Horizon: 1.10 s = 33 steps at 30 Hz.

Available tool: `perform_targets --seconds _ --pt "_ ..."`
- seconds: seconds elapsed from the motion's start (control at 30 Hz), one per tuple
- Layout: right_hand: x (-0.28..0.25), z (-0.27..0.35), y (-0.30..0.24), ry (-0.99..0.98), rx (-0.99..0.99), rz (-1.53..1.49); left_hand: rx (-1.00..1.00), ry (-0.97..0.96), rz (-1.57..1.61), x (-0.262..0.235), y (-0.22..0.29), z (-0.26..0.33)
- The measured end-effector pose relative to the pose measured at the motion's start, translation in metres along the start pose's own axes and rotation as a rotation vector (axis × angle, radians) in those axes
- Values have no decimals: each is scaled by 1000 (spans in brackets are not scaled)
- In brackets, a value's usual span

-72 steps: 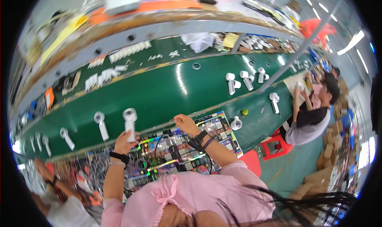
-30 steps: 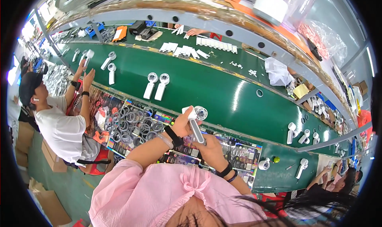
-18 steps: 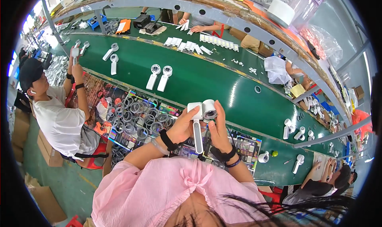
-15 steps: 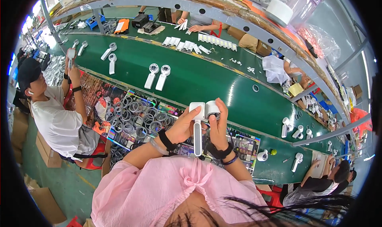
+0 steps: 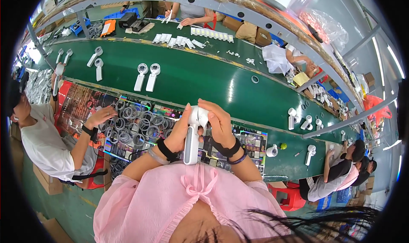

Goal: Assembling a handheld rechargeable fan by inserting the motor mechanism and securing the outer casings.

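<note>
Both of my hands are closed around a white handheld fan (image 5: 191, 146) in front of my chest, its handle pointing down toward me. My left hand (image 5: 177, 133) grips the left side of its head and upper handle. Against the right side of the rounded head presses my right hand (image 5: 220, 126), with its fingers wrapped over the top. Much of the head is hidden by my palms. Just left of my hands lies a spread of grey rings (image 5: 138, 139) on a colourful printed sheet (image 5: 79, 101).
Two white fans (image 5: 139, 82) lie on the green conveyor belt (image 5: 187, 72) ahead, and more stand at right. A small green ball (image 5: 283, 146) sits near another white part (image 5: 272, 150). A co-worker's hand (image 5: 101, 116) reaches over the rings. A metal shelf frame (image 5: 272, 28) crosses above.
My right hand has wrapped over the fan's head, where its round part sat apart from the squarish part before. The co-worker at left has lowered one hand toward the rings. The view has shifted.
</note>
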State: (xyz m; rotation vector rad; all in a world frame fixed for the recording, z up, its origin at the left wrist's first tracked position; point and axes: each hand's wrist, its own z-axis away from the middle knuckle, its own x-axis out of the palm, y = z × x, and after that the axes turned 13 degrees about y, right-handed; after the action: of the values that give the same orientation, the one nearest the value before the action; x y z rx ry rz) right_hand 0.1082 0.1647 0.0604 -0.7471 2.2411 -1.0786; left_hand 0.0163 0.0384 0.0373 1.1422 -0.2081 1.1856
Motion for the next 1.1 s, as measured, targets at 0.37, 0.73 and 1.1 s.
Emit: perform_targets --seconds 0.37,0.73,1.1 --pt "2 9 15 -123 99 -105 -21 -53 -183 5 -15 16" --pt "4 21 24 -110 91 -20 -243 -140 -133 -3 -18 5" --pt "-21 25 94 20 269 413 -128 -195 -680 -38 -21 -17"
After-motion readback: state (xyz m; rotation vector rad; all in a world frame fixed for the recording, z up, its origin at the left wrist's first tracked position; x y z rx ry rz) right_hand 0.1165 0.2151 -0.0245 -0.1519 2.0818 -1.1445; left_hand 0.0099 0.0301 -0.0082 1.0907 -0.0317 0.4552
